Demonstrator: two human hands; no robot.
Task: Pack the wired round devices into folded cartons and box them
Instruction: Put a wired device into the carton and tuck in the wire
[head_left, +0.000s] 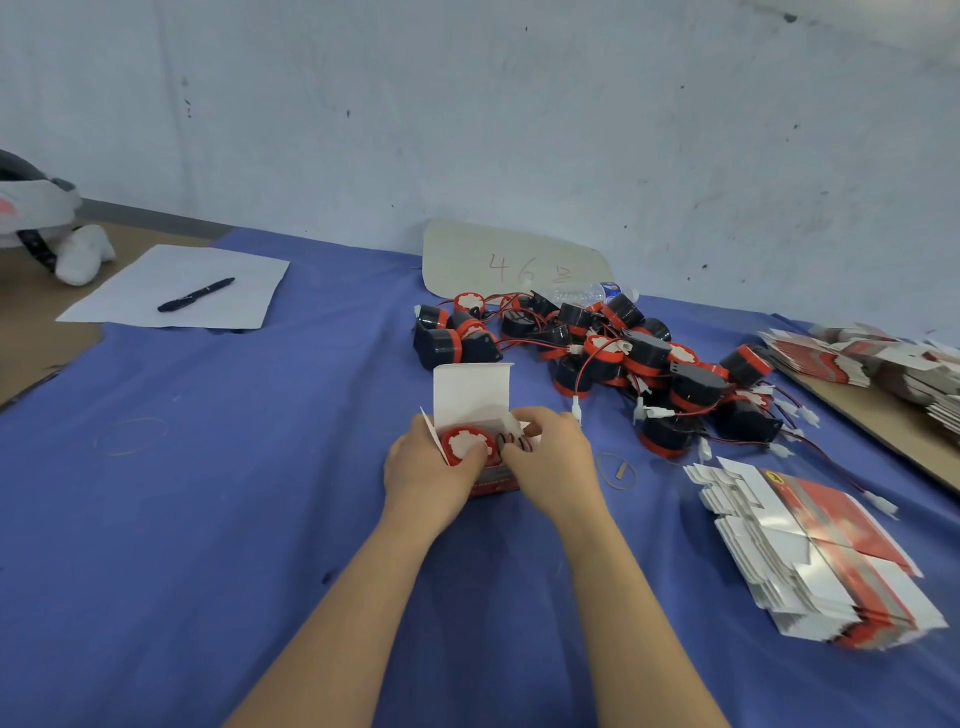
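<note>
A small red and white carton (471, 395) stands at the table's middle with its white lid flap up. Inside it sits a round device (466, 444) with a red rim and white face. My left hand (423, 475) grips the carton's left side, thumb on the device. My right hand (553, 457) pinches the device's coiled red and black wire (514, 441) at the carton's open top. A heap of black and red round devices (613, 353) with tangled wires lies behind. Flat unfolded cartons (810, 551) are stacked at the right.
A blue cloth (234, 519) covers the table. White paper (182, 286) with a black pen (196, 294) lies at the back left. A cardboard sign (509, 260) leans on the wall, a water bottle (592, 293) beside it. More flat cartons (872, 358) lie far right. Rubber bands (616, 470) lie loose.
</note>
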